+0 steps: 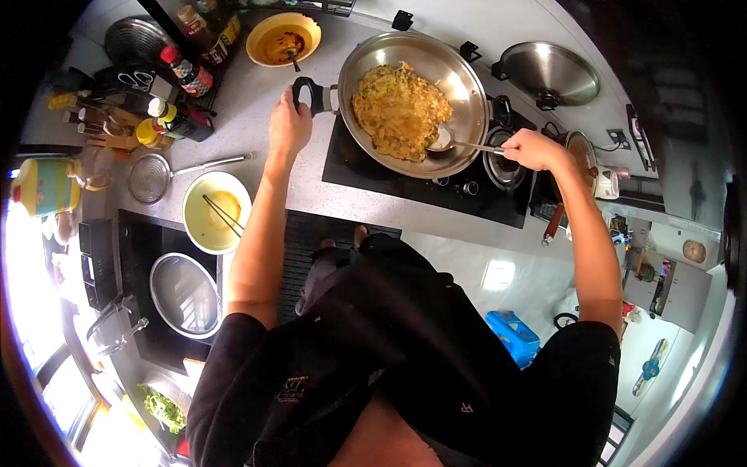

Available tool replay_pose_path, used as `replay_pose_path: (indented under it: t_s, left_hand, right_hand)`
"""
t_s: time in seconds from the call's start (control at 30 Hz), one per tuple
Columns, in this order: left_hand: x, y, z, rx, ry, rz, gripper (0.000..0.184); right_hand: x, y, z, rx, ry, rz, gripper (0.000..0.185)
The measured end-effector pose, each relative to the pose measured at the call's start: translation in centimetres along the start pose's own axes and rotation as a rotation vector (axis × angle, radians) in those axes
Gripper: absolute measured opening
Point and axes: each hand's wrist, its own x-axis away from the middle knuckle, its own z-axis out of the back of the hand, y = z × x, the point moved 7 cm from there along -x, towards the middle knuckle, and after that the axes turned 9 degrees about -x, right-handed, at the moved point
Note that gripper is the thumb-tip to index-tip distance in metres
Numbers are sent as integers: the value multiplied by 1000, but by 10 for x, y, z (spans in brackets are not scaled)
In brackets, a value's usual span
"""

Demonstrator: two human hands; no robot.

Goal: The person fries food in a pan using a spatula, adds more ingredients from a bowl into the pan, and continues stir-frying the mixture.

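Observation:
My left hand point(290, 123) is closed around the black handle of a wide steel wok point(467, 86) on the cooktop. A yellow-brown scrambled egg mixture point(397, 109) lies in the middle of the wok. From the right, my right hand point(532, 149) grips the handle of a metal ladle point(476, 145). The ladle's rounded head rests in the wok at the right edge of the egg, and its underside is hidden.
A black cooktop point(350, 167) lies under the wok, with a steel lid point(548, 74) behind it. At left are a bowl with chopsticks point(204, 233), a skimmer point(149, 177), a sauce bowl point(261, 37), several bottles point(187, 74) and a steel basin point(183, 296).

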Motion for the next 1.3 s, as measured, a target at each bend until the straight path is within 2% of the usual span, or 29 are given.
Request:
replay_pose_path:
  t_s: [0.07,0.1,0.13,0.2,0.23,0.3,0.4,0.5,0.6,0.67,0.7,0.77,0.97,1.07,1.23,1.3]
  left_hand:
    - [2,-6,-7,-9,48,-31,49]
    - [0,-4,-3,-14,83,-46,49]
    - [-2,-4,-2,-7,69,-40,49]
    - [-2,-1,2,8,35,-20,49]
    - [-2,0,5,5,9,7,49]
    - [0,5,8,-5,-55,58,50]
    - [-5,-3,3,-11,4,-3,50]
    - [-10,-5,4,-7,-1,-52,50]
    - [-4,2,10,-58,-24,49,51]
    - [-7,-7,3,-18,9,14,51]
    - [-5,-3,6,2,20,-2,51]
    - [-2,2,8,-33,-23,21,50]
    - [-9,-6,3,-3,-64,-9,50]
    - [-9,-8,3,-16,-64,-17,52]
    - [-5,-5,4,-11,-101,14,54]
    - [-4,-7,2,-28,-105,-5,54]
  right_hand:
    - [-44,23,-15,-52,97,269,23]
    - [-44,5,-15,28,43,199,22]
    - [-43,5,-18,-64,58,134,23]
    - [-46,18,-27,-131,131,277,23]
    - [-40,24,-27,-32,72,221,23]
    - [-42,24,-30,-57,85,201,26]
    - [-43,0,-33,-118,138,167,26]
    - [-38,13,-32,-128,145,175,27]
    - [-43,11,-32,-88,159,169,26]
    - [-46,-5,-32,-62,166,118,25]
    - [-45,-4,-34,-79,238,185,24]
    - [-40,9,-35,-71,212,166,24]
    - [-51,-11,-42,-80,237,150,26]
    - [-23,-18,-31,-63,162,61,25]
    - [-50,-32,-39,-93,264,200,26]
    - [-46,-22,-42,-118,254,162,26]
